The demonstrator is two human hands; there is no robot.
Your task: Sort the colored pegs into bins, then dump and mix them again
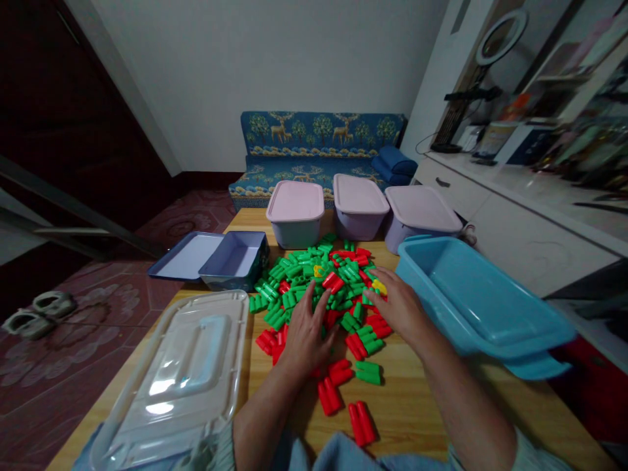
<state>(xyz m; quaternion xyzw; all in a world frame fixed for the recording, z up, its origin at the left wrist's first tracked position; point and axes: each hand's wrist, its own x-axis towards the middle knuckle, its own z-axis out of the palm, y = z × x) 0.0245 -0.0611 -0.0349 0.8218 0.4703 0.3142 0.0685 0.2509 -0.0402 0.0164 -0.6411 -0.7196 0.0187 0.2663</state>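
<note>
A heap of green plastic pieces (pixel 294 269) and red plastic pieces (pixel 333 282), shaped like paired tubes, covers the middle of the wooden table. My left hand (pixel 308 333) rests over the near left side of the heap, fingers spread and pointing away from me. At the heap's right side is my right hand (pixel 398 302), its thumb and fingers apart around a small yellow piece (pixel 379 286); whether they touch it is hard to see. Another yellow piece (pixel 318 270) lies on top of the heap. Closest to me is a red piece (pixel 362 424).
A blue plastic bin (pixel 471 288) stands at the right. On the left are a clear lid (pixel 171 373) and a dark blue box (pixel 235 258) with its lid open. Behind the heap stand lidded bins (pixel 296 226), with a patterned sofa (pixel 318 137) beyond.
</note>
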